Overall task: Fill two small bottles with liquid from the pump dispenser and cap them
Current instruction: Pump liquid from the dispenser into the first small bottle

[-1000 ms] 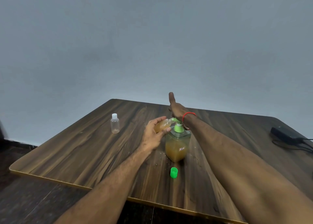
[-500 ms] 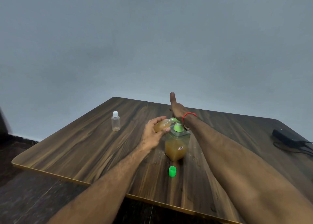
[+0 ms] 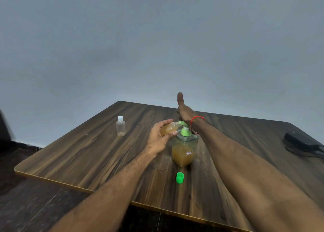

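Two hands work at the square amber-filled pump dispenser (image 3: 184,153) — the left hand (image 3: 160,139) grips a small tilted amber-filled bottle (image 3: 168,129) at its green nozzle. Right hand (image 3: 185,110) presses the pump with fingers straight; a loose green cap (image 3: 180,177) lies on the wooden worktop (image 3: 87,158).

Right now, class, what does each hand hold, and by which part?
Left hand grips the small bottle round its body. Right hand holds nothing, fingers straight.

Left hand (image 3: 158,139) holds small bottle (image 3: 168,129) at pump dispenser (image 3: 184,146).
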